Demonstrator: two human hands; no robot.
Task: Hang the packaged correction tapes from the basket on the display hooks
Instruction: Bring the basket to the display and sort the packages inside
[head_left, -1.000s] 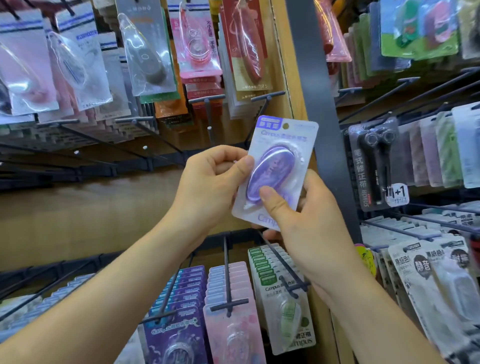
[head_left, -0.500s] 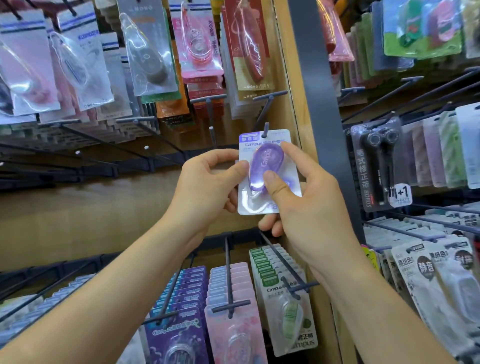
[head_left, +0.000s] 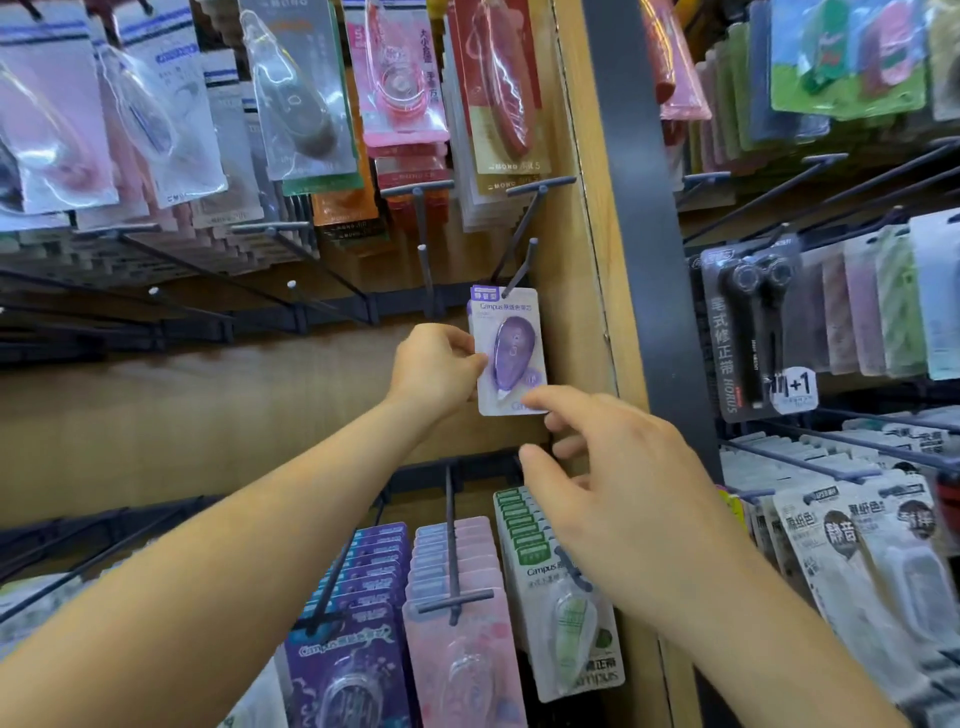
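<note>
L hand (head_left: 436, 369) pinches the left edge of the purple correction tape pack (head_left: 506, 353): thumb on the front, other fingers curled behind the card. Pack hangs upright on a dark hook (head_left: 519, 270) that goes thru the hole at its top. It's at the far right of the middle row, in front of the wooden back panel (head_left: 208, 405) and just beside the wooden side wall (head_left: 587, 260).

R hand (head_left: 628, 488) is below and to the right of the pack, fingers loose and apart, holding nothing. Its index tip overlaps the pack's bottom right corner; can't tell if it touches.

Second hook (head_left: 423, 270) sits just left of the pack's hook, pointing out twd the camera.

Row below, L to R: purple packs (head_left: 363, 597), pink packs (head_left: 457, 639) and green packs (head_left: 566, 623), each stacked on its own hook. Green stack is partly behind the R hand.

Row above: a pink pack (head_left: 400, 78) and a red pack (head_left: 498, 93) hang at the front, w/ clear blister packs further left.

Dark post (head_left: 639, 260) stands right of the side wall. In the bay past it, a black twin pack (head_left: 753, 327) w/ a "+1" tag, and white packs (head_left: 857, 545) lower down.
</note>
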